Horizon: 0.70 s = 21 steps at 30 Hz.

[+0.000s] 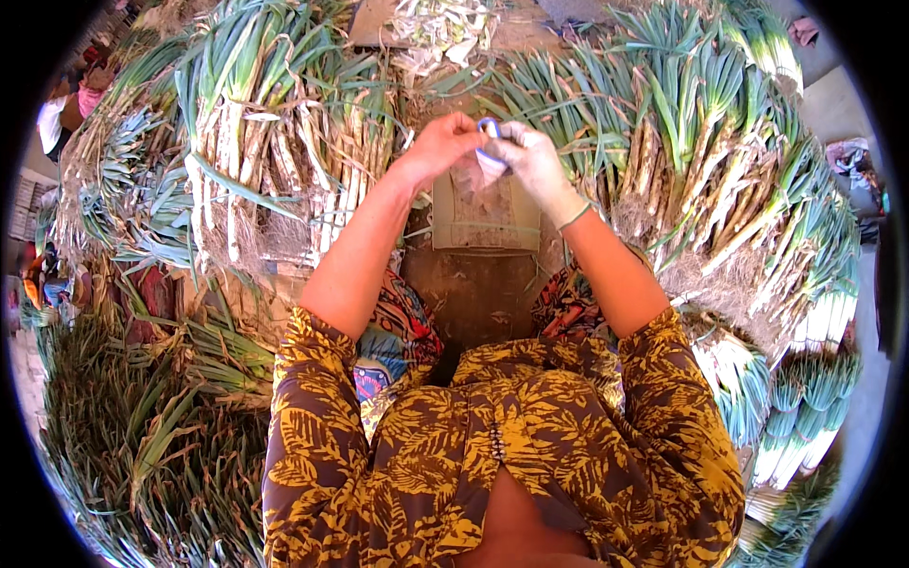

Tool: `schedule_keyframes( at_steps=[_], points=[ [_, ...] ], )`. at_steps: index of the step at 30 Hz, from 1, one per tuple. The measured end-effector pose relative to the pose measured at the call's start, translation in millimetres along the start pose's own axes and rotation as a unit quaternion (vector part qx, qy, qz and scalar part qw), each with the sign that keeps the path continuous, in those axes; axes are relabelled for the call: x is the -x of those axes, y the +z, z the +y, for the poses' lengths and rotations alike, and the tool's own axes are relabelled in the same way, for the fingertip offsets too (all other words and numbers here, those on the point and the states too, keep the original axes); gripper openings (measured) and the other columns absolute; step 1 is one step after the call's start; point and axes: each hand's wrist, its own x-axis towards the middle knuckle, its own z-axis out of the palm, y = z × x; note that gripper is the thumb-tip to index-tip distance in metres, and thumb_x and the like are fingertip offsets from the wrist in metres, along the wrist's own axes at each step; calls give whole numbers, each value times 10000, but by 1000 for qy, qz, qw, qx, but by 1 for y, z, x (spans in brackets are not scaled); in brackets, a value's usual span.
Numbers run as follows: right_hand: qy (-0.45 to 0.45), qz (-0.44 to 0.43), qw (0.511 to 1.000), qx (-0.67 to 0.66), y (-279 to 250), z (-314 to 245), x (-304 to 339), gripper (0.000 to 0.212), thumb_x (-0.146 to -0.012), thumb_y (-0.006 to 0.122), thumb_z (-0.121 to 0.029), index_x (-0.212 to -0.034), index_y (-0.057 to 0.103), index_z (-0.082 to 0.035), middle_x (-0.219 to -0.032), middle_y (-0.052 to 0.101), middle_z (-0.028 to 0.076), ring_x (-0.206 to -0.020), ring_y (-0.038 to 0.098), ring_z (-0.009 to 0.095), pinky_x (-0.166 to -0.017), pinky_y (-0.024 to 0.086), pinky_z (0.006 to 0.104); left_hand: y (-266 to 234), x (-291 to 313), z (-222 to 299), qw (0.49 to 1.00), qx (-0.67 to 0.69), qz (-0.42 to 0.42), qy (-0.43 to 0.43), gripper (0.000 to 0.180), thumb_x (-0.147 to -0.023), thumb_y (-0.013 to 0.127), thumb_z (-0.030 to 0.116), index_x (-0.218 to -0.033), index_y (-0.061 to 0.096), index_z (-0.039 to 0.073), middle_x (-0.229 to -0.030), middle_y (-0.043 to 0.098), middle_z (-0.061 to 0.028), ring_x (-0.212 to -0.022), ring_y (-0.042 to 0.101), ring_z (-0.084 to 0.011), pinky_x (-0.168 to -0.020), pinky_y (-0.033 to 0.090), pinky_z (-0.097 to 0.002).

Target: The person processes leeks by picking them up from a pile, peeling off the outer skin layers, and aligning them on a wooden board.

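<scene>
Both my hands are raised in front of me and meet close together. My left hand (pixel 442 147), bare, has its fingers pinched at one side of a thin blue band (pixel 487 122). On the other side my right hand (pixel 533 163), in a pale thin glove with a dark band at the wrist, pinches the same band. The band bends into a small loop above the fingertips. Below it shows a whitish, partly see-through patch (pixel 490 163), too blurred to name. Under my hands stands a worn, dusty brown block (pixel 487 223).
Long green onions with roots lie heaped at the left (pixel 251 142) and right (pixel 696 151). A darker mass of green leaves (pixel 151 445) fills the lower left. Tidied bundles (pixel 800 417) stand at the lower right. Peeled scraps (pixel 445 33) lie at the far middle.
</scene>
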Motion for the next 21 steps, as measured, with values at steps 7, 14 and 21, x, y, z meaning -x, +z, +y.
schedule_keyframes(
  at_steps=[7,14,21],
  points=[
    [94,5,995,30,-22,-20,-2,196,-928,653,-178,-1049,663,-25,-854,651,2,-633,539,66,-566,452,211,15,13,28,924,-302,142,186,274,-844,720,134,-1004,540,2,-926,600,-105,-847,605,-193,-781,506,-334],
    [157,10,974,-166,-15,-6,6,174,-955,602,-140,-1061,632,-4,-880,654,33,-661,604,117,-545,487,267,68,39,41,915,-290,51,275,168,-908,625,98,-993,508,14,-920,551,-157,-862,589,-321,-767,489,-386],
    [165,-9,978,-126,-23,-17,9,222,-962,593,-176,-1110,633,-15,-889,672,25,-711,636,114,-639,542,277,58,23,33,926,-327,82,170,150,-951,545,153,-984,504,13,-928,615,-236,-854,606,-427,-758,485,-478]
  ],
)
